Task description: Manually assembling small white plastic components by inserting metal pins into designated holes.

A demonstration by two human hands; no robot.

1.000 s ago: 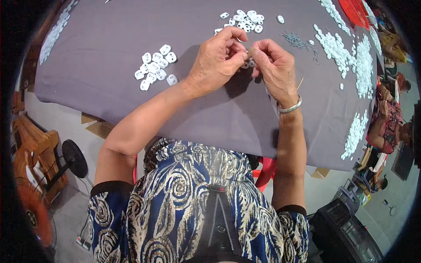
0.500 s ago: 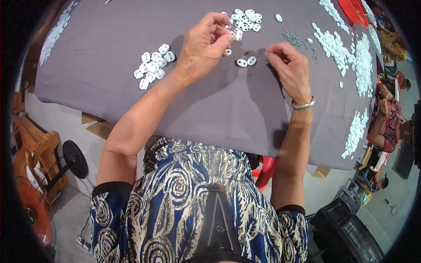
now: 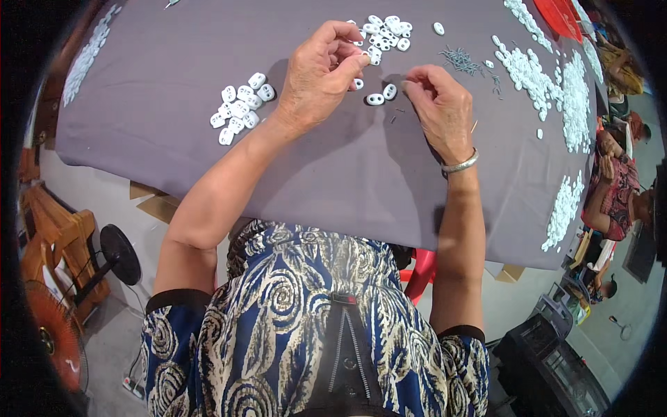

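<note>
Lying at the left of the grey cloth-covered worktop (image 3: 306, 187) is a cluster of rounded white two-holed pieces (image 3: 239, 109). The left hand (image 3: 368, 51) curls beside more white pieces (image 3: 389, 28), its grip impossible to tell. Rightward lie a two-holed white oval piece (image 3: 375, 99), the bent-fingered right hand (image 3: 408, 78), contents hidden, and thin grey pins (image 3: 459, 60).

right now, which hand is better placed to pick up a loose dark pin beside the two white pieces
Probably the right hand: it is nearer the loose dark pins, though whether it holds anything is too small to tell. The left hand is farther off and seems to pinch a white piece.
</note>
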